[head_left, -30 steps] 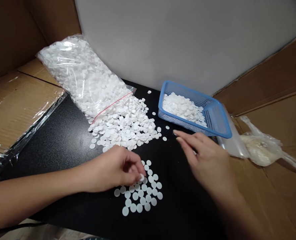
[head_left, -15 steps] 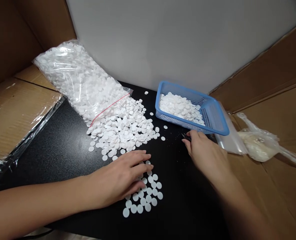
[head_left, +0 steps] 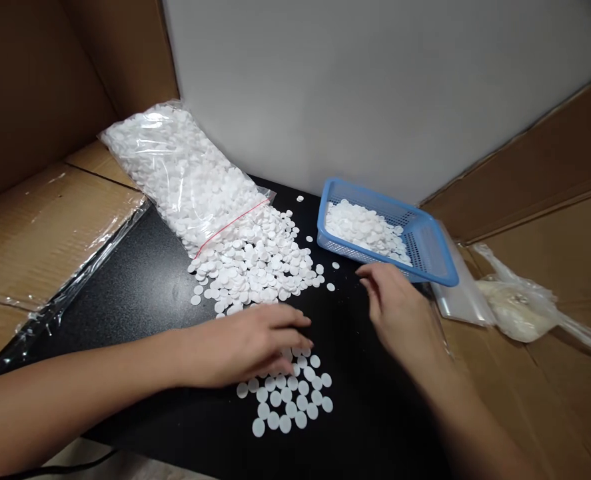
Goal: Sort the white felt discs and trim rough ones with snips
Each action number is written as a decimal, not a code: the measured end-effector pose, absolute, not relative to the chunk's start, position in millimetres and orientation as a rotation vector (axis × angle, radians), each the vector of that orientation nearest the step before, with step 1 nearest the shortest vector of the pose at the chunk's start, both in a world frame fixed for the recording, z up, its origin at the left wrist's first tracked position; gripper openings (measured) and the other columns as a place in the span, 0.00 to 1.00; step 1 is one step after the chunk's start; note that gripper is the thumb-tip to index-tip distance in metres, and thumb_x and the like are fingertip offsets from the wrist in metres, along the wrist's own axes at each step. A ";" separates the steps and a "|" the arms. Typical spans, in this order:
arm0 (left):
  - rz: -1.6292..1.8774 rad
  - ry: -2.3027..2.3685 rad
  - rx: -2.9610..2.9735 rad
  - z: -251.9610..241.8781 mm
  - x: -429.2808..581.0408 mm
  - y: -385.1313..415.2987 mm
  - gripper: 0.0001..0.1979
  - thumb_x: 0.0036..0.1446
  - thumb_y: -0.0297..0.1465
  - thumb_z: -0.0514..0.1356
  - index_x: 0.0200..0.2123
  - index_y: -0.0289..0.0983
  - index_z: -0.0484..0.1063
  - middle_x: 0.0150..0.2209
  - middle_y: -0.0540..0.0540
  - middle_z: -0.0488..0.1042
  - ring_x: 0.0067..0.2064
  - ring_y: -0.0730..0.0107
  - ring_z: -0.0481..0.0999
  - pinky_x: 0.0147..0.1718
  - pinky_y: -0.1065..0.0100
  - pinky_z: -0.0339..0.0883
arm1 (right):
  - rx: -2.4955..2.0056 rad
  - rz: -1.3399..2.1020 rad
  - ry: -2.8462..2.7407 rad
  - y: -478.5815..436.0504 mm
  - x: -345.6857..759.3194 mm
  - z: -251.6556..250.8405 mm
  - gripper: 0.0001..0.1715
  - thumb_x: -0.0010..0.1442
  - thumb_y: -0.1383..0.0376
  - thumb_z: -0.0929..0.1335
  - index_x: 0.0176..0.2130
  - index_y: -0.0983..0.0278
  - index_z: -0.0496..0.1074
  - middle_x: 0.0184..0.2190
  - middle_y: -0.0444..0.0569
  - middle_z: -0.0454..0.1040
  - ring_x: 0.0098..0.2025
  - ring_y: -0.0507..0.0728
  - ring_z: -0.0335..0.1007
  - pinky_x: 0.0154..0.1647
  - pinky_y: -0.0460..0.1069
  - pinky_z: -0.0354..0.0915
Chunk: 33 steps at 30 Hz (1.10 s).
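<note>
My left hand (head_left: 255, 343) is open, fingers spread low over a loose layer of small white round discs (head_left: 288, 393) on the black table (head_left: 140, 287). It covers part of that layer. My right hand (head_left: 400, 307) is closed, with thumb and fingers curled together just in front of the blue basket (head_left: 388, 260). Whether anything sits between those fingers is hidden. Behind my left hand lies a heap of the same discs (head_left: 260, 267), spilling from the mouth of a clear zip bag (head_left: 185, 173) full of them.
A pile of white discs (head_left: 368, 230) lies in the basket's left side. Flat clear plastic bags (head_left: 462, 300) lie right of it, beside a knotted bag with pale contents (head_left: 512, 310). Cardboard (head_left: 40, 233) borders the left, and a pale wall (head_left: 325, 87) stands behind.
The view has shifted slightly. A dark pointed tool showed at my right fingertips before and no longer shows. My left hand has lifted slightly off the discs, uncovering more of them.
</note>
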<state>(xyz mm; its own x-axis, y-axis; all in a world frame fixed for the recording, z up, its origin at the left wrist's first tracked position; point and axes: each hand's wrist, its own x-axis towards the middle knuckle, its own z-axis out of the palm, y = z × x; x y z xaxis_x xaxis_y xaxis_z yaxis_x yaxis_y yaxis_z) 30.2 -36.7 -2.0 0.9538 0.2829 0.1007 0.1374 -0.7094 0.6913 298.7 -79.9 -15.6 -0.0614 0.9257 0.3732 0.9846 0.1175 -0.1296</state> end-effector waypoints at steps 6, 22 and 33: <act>0.325 0.796 2.579 -3.3 24.2 -13.1 0.09 0.59 0.21 0.61 0.43 0.35 0.74 0.41 0.43 0.71 0.42 0.60 0.73 0.38 0.63 0.69 | -1.429 0.167 -2.252 -72.2 239.8 -22.6 0.16 0.67 0.70 0.64 0.54 0.67 0.69 0.46 0.58 0.70 0.47 0.62 0.70 0.46 0.57 0.72; 0.429 0.801 2.747 -17.1 26.8 -19.2 0.05 0.60 0.25 0.64 0.41 0.36 0.73 0.40 0.44 0.70 0.41 0.60 0.67 0.38 0.62 0.62 | -1.378 0.612 -1.973 -94.6 248.1 -27.8 0.06 0.64 0.71 0.67 0.39 0.62 0.74 0.33 0.46 0.75 0.35 0.54 0.74 0.37 0.49 0.72; 0.470 0.702 2.722 -23.6 39.1 -25.4 0.03 0.60 0.28 0.65 0.36 0.38 0.72 0.41 0.45 0.70 0.42 0.59 0.64 0.39 0.60 0.56 | -1.648 0.814 -1.913 -91.9 261.8 -16.5 0.10 0.56 0.73 0.74 0.35 0.60 0.74 0.33 0.42 0.71 0.32 0.52 0.70 0.32 0.46 0.69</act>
